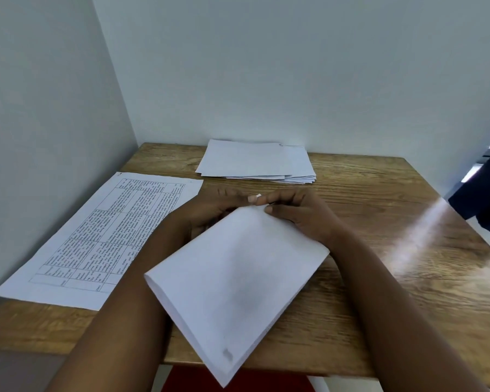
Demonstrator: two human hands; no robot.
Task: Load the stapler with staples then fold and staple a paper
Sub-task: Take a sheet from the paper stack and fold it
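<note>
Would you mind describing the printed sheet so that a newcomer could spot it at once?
Start at the wooden table and go to its left edge by the wall. The printed sheet lies flat there, beside the left hand. Unlike the blank folded paper and the white stack, it carries a printed table of text.

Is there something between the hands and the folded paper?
No. Both the left hand and the right hand already touch the folded paper at its far corner. No stapler is visible.

Office-like corner, wooden desk (pixel 365 193) against plain white walls (pixel 266 66), printed form (pixel 105 236), stacked papers (pixel 255 162)
</note>
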